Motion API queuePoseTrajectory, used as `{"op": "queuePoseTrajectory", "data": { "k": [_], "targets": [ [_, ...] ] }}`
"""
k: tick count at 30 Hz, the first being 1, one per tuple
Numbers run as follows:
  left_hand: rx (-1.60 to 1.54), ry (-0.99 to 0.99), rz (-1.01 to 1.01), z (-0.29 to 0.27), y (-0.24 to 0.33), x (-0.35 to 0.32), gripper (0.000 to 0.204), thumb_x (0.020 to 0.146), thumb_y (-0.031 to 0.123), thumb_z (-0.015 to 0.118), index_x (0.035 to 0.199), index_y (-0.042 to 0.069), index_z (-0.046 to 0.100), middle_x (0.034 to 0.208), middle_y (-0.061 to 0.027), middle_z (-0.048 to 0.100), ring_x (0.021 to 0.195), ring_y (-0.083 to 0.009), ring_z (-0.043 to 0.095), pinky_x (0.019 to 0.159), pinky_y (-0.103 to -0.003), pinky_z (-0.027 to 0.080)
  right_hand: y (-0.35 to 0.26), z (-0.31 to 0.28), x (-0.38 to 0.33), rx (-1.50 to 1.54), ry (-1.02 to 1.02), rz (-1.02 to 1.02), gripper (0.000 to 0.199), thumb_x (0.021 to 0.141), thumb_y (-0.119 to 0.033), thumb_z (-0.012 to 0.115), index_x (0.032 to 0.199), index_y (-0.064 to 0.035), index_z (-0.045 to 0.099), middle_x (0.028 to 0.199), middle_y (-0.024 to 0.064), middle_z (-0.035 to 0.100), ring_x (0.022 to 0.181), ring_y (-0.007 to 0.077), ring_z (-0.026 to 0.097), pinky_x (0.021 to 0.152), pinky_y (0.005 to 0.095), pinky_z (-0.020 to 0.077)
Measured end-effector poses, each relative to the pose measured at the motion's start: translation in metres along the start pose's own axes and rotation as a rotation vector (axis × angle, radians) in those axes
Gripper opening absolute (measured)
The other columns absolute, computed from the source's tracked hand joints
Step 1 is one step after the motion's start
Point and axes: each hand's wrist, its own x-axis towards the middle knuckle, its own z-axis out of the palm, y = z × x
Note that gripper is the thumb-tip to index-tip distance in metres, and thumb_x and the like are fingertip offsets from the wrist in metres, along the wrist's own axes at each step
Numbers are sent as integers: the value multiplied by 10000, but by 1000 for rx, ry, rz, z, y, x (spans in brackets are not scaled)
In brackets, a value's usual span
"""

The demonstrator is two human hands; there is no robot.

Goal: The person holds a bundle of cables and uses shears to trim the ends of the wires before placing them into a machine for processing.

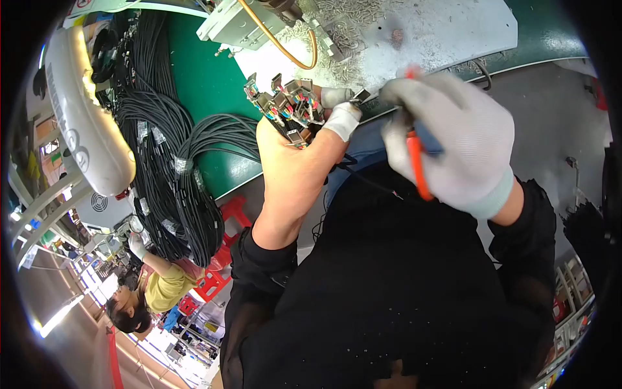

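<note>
Clearly, the small dark plug (361, 97) is what matters most: it sits right at the thumb tip of my left hand (297, 170), pinched between the covered thumb (343, 121) and a covered finger (335, 97). Its long axis seems to slant away from that pinch, outward and a little forward, toward my right side. My left hand is the nearer one, since it has hold of the plug; my gloved right hand (468, 129) is just beside it, off the plug's free end, with a narrow gap between.

That right hand is curled around an orange-handled tool (418, 165), whose handle runs back toward my body. Blur hides the tool's working end, so I can't tell which way it faces or whether it is spread. I judge that lining that end up with the plug's slant is the delicate part.

The same left hand also clutches a bunch of metal plugs (280, 104) with coloured wires, crowded on the far side of the pinch from my right hand. Beyond my fingers lies a pale board (447, 32) scattered with metal bits.
</note>
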Motion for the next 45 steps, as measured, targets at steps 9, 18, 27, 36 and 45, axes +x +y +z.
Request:
{"op": "queuePoseTrajectory", "data": {
  "k": [9, 18, 27, 36, 45],
  "targets": [
    [244, 112, 40, 15, -1, 1, 95, 795, -25, 695, 863, -24, 629, 747, 13, 614, 671, -40, 541, 578, -202, 443, -1, 4, -8, -147, -148, -37, 210, 711, -86, 714, 912, -80, 652, 618, 48, 557, 529, 238, 580, 503, 304, 452],
    [245, 116, 292, 12, -23, -2, 249, 806, -56, 646, 1033, -8, 555, 803, -13, 628, 694, -65, 581, 623, -206, 465, 1, 10, -12, 370, -183, 182, 128, 764, -83, 691, 871, -43, 632, 617, 88, 547, 489, 239, 545, 477, 295, 430],
    [544, 71, 468, 7, -19, 1, 202, 797, -29, 674, 981, -6, 593, 758, 9, 619, 662, -55, 555, 623, -205, 459, -2, 11, -15, 393, -183, 171, 126, 763, -97, 700, 859, -47, 635, 635, 97, 553, 497, 250, 542, 475, 302, 425],
    [326, 69, 26, 5, -10, 1, 88, 804, 10, 694, 774, -5, 613, 704, 41, 588, 618, -36, 503, 547, -202, 400, 1, 17, -15, 59, -94, 47, 130, 768, -110, 693, 850, -40, 622, 603, 90, 520, 526, 232, 552, 479, 306, 417],
    [10, -8, -109, -9, -14, 6, 93, 831, 60, 678, 808, 8, 604, 646, 24, 536, 524, -57, 436, 491, -218, 339, 1, 23, -12, 945, -506, 535, 145, 862, -162, 570, 828, -25, 604, 575, 6, 543, 431, 96, 492, 435, 240, 389]
  ]
}}
